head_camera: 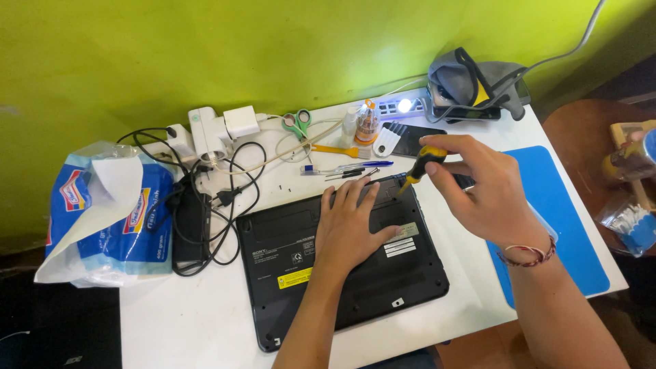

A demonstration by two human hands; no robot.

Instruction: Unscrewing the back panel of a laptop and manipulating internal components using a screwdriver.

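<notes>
Starting at the left of the frame, a blue-and-white plastic bag (102,219) with red-trimmed labels slumped on the white table (184,321), and just right of it a tangle of black cables (205,198) ran up to white plug adapters (212,130).

Centre frame, the black laptop (342,266) lay underside up, a yellow rectangular sticker (294,278) low on its base and small white labels (400,246) right of middle. The left hand (352,225) lay flat on that base, fingers spread, holding nothing, just pinning it down.

Right of centre, the right hand (488,191) pinched a yellow-and-black screwdriver (420,165) by its handle. Its long axis slanted down and to the left, tip at the laptop's far edge, just beyond the left hand's fingertips. So the right hand was the nearer one to that spot.

Far right, a blue mat (560,225) lay on the table's edge.
</notes>
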